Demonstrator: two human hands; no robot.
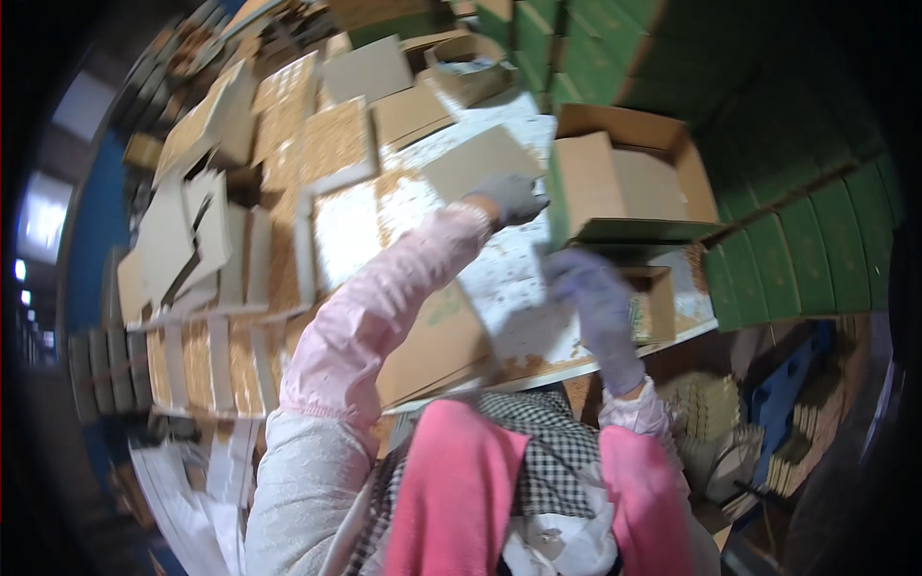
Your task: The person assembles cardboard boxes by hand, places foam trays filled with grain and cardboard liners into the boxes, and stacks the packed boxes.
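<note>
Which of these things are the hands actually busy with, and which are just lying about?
In use: left hand on a flat cardboard sheet; right hand at a dark green tray.
Lying about: open brown carton, green stacked boxes, cardboard pile.

A flat brown cardboard sheet was held at its lower right corner, lifted off the white, crumb-strewn table and tilted so its plain face showed. It was roughly rectangular, unprinted and unbent. Just to its right stood a green-sided box with a brown cardboard inside, its dark green flap lying nearly level and pointing right. The picture was blurred there, so whether the flap was gripped or only touched could not be told. Sheet and box were near each other.
</note>
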